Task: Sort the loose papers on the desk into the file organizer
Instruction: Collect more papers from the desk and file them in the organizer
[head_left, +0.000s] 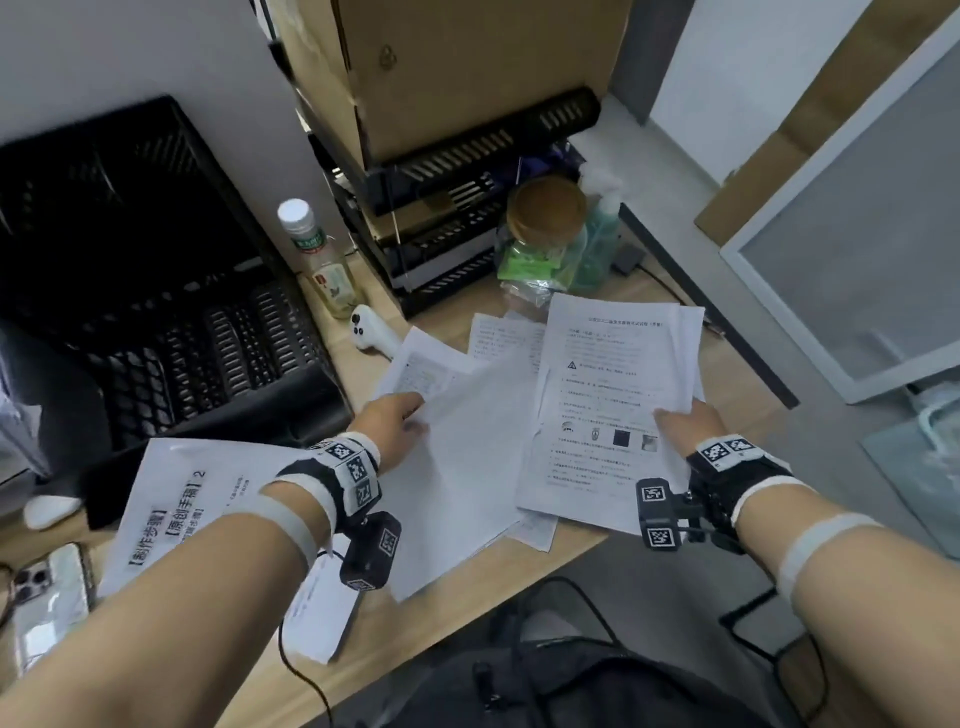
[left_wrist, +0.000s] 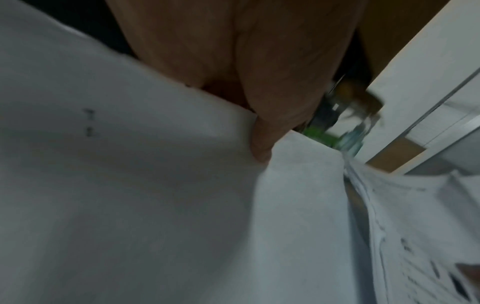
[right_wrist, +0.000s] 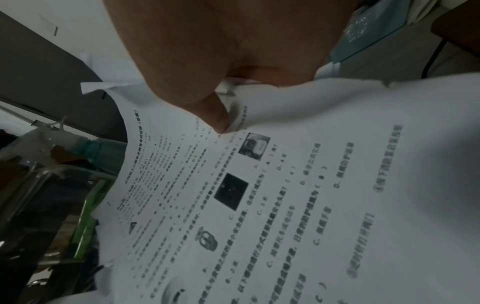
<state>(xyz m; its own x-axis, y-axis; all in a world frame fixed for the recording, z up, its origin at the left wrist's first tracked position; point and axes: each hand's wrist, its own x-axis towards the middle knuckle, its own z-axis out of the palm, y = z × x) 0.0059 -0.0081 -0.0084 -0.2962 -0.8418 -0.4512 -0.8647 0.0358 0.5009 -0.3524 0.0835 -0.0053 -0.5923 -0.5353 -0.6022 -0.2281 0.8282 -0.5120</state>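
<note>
On the desk (head_left: 467, 618) the loose papers (head_left: 457, 467) lie in the middle, one over another. The left hand (head_left: 392, 423) is at their left side. The right hand (head_left: 685, 423) is at the right side of a stack of printed sheets (head_left: 613, 395) — this stack lies on top of the other papers. Left of the papers sits a mesh tray (head_left: 156, 291). A page with big letters (head_left: 176, 499) lies in front of the tray. A phone (head_left: 49, 597) lies to the left of that page. Behind the papers stand a drink bottle (head_left: 322, 260), a small remote (head_left: 366, 327) and a jar (head_left: 545, 228). Behind the jar stands the file organizer (head_left: 467, 208) — a cardboard box (head_left: 467, 67) sits on top of it.
</note>
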